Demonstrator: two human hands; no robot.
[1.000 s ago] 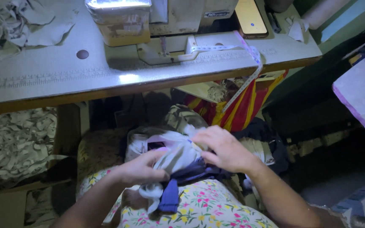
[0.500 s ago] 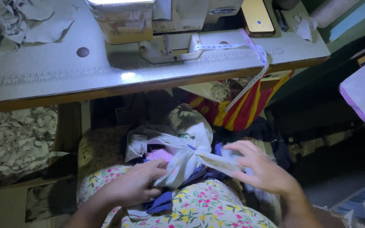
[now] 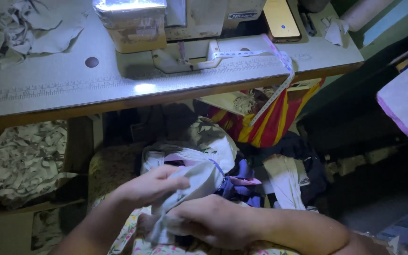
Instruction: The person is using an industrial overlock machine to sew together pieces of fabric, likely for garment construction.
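Sorting step, by my reading: left hand [image 3: 149,186] and right hand [image 3: 213,226] both closed on a pale grey cloth piece [image 3: 192,182] over the lap, below the bench [image 3: 48,89] edge; next move likely needs it pulled clear of the fabric bundle [image 3: 223,146].

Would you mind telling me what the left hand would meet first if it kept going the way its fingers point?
The left hand points right, already gripping the pale cloth bundle. Past that, probably the purple fabric, though depth is hard to judge.
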